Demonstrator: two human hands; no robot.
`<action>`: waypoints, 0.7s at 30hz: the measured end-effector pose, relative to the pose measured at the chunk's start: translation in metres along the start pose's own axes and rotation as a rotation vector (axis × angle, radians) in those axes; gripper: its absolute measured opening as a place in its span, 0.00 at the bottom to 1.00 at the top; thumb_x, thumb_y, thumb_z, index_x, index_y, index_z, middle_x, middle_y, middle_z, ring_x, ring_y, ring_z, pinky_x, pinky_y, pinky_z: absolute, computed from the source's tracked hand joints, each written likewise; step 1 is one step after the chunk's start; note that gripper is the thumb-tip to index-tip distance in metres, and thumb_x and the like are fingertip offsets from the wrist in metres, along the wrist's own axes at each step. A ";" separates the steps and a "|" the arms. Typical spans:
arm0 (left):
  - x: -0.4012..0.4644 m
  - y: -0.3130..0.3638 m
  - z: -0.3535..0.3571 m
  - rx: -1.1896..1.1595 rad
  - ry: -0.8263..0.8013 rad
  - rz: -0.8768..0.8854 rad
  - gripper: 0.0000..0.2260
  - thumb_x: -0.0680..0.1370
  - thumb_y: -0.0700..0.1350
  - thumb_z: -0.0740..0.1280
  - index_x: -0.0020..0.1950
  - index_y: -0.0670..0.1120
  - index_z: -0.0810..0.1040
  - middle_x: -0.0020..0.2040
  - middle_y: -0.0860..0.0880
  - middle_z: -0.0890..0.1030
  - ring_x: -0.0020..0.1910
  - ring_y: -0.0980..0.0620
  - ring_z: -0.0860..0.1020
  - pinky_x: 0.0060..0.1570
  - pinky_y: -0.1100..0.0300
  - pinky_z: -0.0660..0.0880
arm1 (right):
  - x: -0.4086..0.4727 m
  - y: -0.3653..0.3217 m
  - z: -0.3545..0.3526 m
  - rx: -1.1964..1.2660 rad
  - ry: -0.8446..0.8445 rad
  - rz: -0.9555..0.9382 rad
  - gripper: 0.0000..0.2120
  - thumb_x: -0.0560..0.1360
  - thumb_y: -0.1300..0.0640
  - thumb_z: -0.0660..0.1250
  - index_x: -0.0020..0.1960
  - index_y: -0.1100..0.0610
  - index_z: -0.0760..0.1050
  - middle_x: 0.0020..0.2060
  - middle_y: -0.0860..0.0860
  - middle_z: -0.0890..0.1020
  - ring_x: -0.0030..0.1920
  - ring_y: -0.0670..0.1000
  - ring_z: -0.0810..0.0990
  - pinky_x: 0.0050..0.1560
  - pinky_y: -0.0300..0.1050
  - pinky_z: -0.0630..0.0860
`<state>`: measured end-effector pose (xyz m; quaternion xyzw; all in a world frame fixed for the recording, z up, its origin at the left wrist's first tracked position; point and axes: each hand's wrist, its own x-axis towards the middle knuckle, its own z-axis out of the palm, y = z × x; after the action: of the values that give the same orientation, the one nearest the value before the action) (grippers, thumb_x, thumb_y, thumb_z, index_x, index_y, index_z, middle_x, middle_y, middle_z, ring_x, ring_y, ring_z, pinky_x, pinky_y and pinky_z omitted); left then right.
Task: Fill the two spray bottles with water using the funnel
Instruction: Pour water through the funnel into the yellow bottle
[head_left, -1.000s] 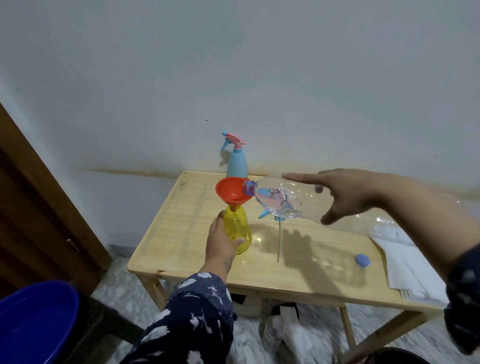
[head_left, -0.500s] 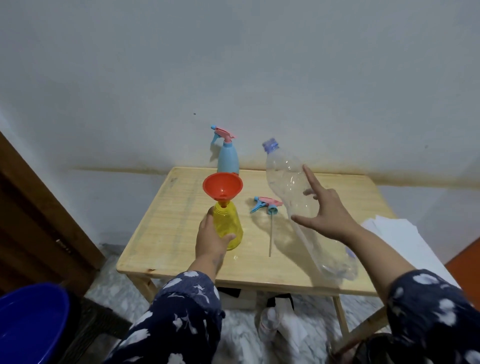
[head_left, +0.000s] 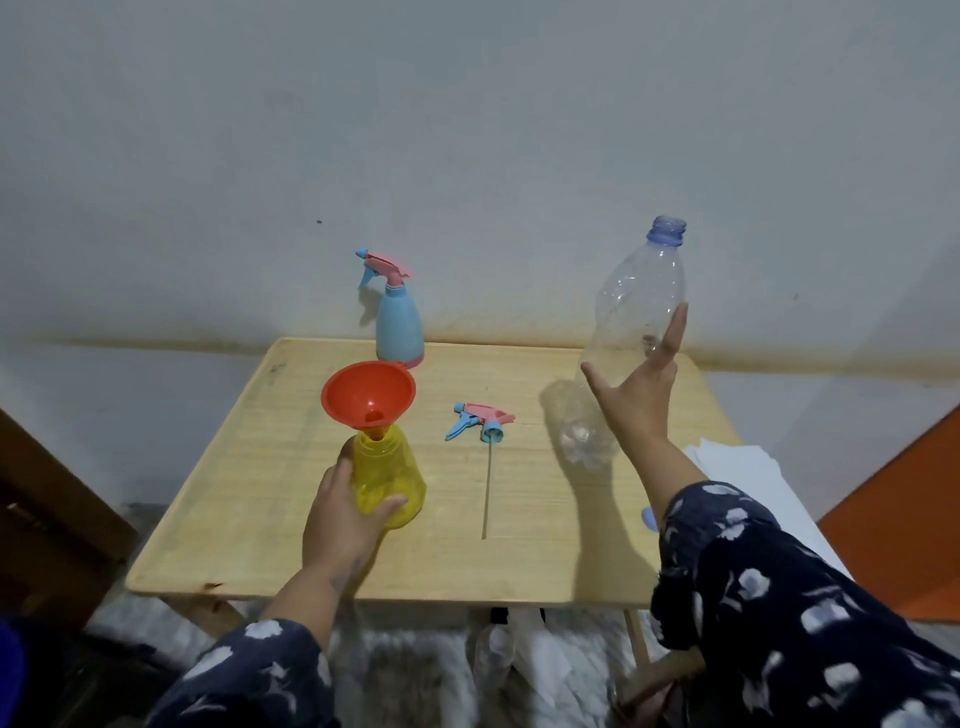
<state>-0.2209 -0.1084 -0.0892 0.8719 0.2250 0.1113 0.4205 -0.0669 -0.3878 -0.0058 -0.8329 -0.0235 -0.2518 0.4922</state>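
A yellow spray bottle (head_left: 387, 478) without its head stands on the wooden table (head_left: 249, 483), an orange funnel (head_left: 363, 392) in its neck. My left hand (head_left: 340, 525) grips the bottle's body from the near left. Its pink-and-blue spray head (head_left: 480, 418) with a long tube lies on the table to the right. A blue spray bottle (head_left: 399, 327) with its head on stands at the back edge. A clear, uncapped plastic bottle (head_left: 631, 312) stands nearly upright at the right, looking empty. My right hand (head_left: 636, 400) touches its side with straight, spread fingers.
A blue cap (head_left: 648, 518) lies near the table's right front, partly behind my sleeve. White paper (head_left: 737, 467) lies on the right edge. A wall runs close behind the table. Dark wood (head_left: 47, 519) stands to the left, an orange surface (head_left: 904, 519) to the right.
The clear bottle has gone from pouring into the funnel to standing nearly upright at the table's right. My right hand moved right with it. My left hand still holds the yellow bottle.
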 end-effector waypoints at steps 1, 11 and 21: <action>0.000 0.000 0.000 0.006 0.002 0.002 0.40 0.70 0.52 0.76 0.76 0.53 0.60 0.67 0.47 0.72 0.64 0.44 0.73 0.59 0.50 0.72 | 0.003 0.003 0.002 0.004 0.004 0.004 0.56 0.69 0.58 0.75 0.75 0.42 0.34 0.69 0.59 0.65 0.67 0.55 0.66 0.58 0.41 0.63; 0.003 -0.004 0.000 0.028 -0.026 0.005 0.40 0.70 0.55 0.75 0.77 0.52 0.58 0.69 0.49 0.70 0.66 0.45 0.72 0.60 0.49 0.72 | 0.003 0.006 0.005 -0.035 0.055 0.019 0.58 0.65 0.54 0.79 0.75 0.44 0.37 0.76 0.55 0.53 0.75 0.55 0.56 0.68 0.45 0.59; 0.006 -0.006 -0.002 -0.040 -0.051 0.063 0.40 0.69 0.52 0.77 0.75 0.52 0.59 0.70 0.51 0.68 0.68 0.48 0.69 0.60 0.55 0.69 | -0.112 -0.036 0.043 -0.038 -0.139 -0.007 0.38 0.70 0.47 0.72 0.72 0.48 0.53 0.64 0.50 0.64 0.64 0.51 0.66 0.66 0.58 0.68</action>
<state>-0.2187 -0.1010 -0.0921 0.8724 0.1843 0.1067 0.4399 -0.1577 -0.3105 -0.0431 -0.8575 -0.0555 -0.1956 0.4726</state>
